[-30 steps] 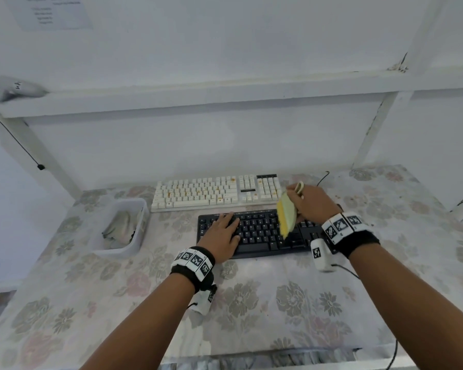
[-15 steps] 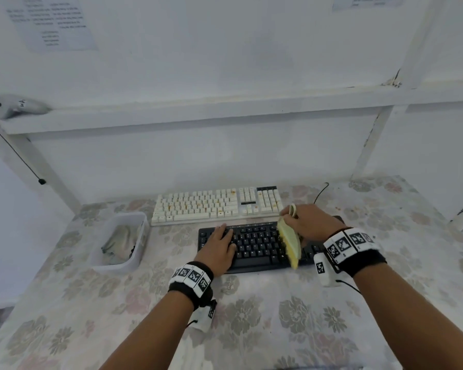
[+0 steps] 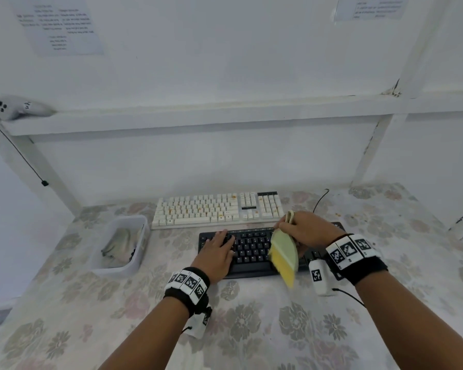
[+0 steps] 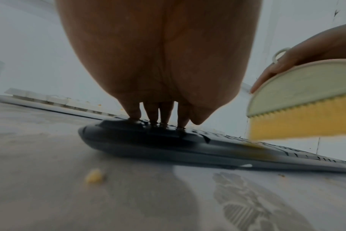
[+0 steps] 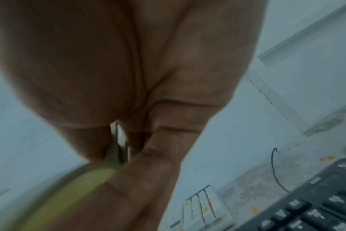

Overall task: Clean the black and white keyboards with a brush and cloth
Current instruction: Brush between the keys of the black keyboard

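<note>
A flat black plastic keyboard [image 3: 254, 252] lies near the table's front; a white plastic keyboard [image 3: 217, 209] speckled with orange crumbs lies just behind it. A pale-green, yellow-bristled hand brush [image 3: 285, 259] tilts above the black one's keys.

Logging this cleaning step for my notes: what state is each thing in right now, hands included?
Black keyboard: flat on the table, held down at its left end.
White keyboard: behind it, untouched, orange crumbs on the keys.
Brush: gripped, yellow bristles at the black keyboard's front edge.
Left hand: fingers straight, pressing the keys.
Right hand: curled round the brush handle.
Plastic bin: open, cloth inside.
</note>
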